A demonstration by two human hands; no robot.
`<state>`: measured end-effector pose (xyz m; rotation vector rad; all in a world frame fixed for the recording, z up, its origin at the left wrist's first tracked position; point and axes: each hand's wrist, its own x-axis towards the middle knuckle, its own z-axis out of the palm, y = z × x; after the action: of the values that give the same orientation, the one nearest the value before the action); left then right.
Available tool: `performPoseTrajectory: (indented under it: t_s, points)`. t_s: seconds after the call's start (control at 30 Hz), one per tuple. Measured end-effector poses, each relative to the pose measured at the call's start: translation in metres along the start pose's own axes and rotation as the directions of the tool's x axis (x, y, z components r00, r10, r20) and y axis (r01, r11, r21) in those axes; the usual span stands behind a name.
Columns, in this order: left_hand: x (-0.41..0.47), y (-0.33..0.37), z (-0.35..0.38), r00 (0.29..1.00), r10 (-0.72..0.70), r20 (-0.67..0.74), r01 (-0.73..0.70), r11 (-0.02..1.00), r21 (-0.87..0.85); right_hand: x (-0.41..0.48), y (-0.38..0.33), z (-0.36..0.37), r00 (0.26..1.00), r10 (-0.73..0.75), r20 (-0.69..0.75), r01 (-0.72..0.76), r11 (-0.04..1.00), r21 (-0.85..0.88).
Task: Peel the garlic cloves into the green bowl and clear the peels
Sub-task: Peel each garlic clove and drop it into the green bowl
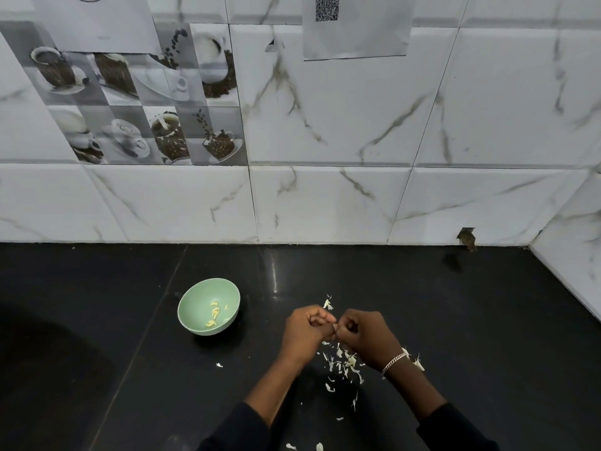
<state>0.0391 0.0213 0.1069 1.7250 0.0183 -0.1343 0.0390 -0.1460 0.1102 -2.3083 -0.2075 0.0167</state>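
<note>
Garlic clove (pixel 334 327) shows only as a small pale sliver caught between the two hands, which meet fingertip to fingertip above the black counter (pixel 455 320), near the middle of the scene. The left hand (pixel 305 330) is curled round it, and the right hand (pixel 367 340), with a bracelet (pixel 395 361) at the wrist, pinches at it from the right. Whether those fingers have the skin or the clove itself I cannot tell.

The green bowl (pixel 195 297) stands on the counter to the left of the hands and slightly farther back, apart from them, with a few peeled cloves (pixel 214 312) lying in its bottom. Pale peels (pixel 341 362) are strewn on the counter under and near the hands. One flake lies just beyond the knuckles, and a stray one sits off to the left, nearer the bowl.

Peeling looks part-way done, and the clearing is not yet begun.

The risks I see:
- The clove is small and probably slick once bared, so a hard tug on the skin could shoot it out onto the counter among the peels.
- Skin may cling to the fingers and ride along into the bowl when the clove is dropped there.
- The peels are light and spread wide, so a careless sweep could scatter them or leave the far flakes behind.
</note>
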Motion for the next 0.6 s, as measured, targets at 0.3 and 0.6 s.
performPoseTrajectory:
  t_s: [0.3,0.6]
  points:
    - [-0.003,-0.001,-0.002,0.998,0.054,0.023,-0.052,0.996,-0.075,-0.003,-0.003,-0.001,0.980,0.176,0.096,-0.200,0.882,0.427]
    - [-0.008,-0.006,-0.003,1.000,-0.007,0.012,0.009,0.979,-0.201,0.004,0.010,0.003,0.928,0.363,0.087,-0.366,0.839,0.403]
